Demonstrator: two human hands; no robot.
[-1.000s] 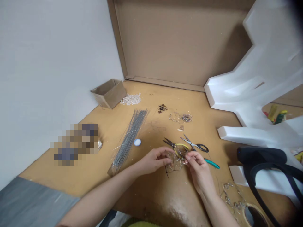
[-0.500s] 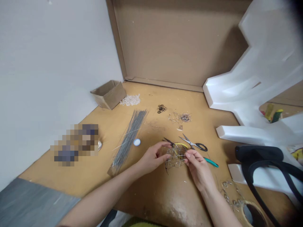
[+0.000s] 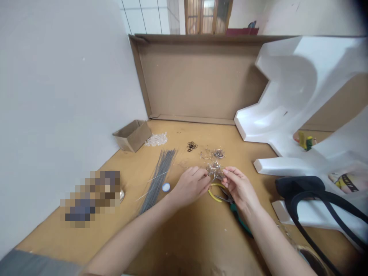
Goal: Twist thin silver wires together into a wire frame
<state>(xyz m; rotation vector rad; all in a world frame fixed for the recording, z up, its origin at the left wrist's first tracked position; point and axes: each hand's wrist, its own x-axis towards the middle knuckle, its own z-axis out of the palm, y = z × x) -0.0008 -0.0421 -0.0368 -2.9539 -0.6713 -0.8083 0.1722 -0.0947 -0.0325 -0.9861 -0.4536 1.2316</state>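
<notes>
A tangled silvery wire piece point(image 3: 214, 168) is raised between my two hands. My left hand point(image 3: 194, 184), back up and fingers curled, pinches its left side. At its right side, my right hand point(image 3: 238, 186) grips it between thumb and fingers. Just below lie pliers with one yellow and one green handle point(image 3: 214, 193), partly covered by my right hand and forearm. Beyond the piece rests a small pile of similar wire bits point(image 3: 218, 153). Black rings point(image 3: 192, 146) sit left of that pile.
Thin grey wires point(image 3: 157, 178) lie in a bundle on the left, beside a small white round lid point(image 3: 166, 187). Farther back are clear beads point(image 3: 156, 139) and a cardboard box point(image 3: 132, 136). White foam point(image 3: 264, 166) and a black strap-like object point(image 3: 299, 188) stand right.
Both hands have lifted the wire piece away from me, off the pliers. My left hand has turned back up. The view has tilted upward, and the scissors no longer show.
</notes>
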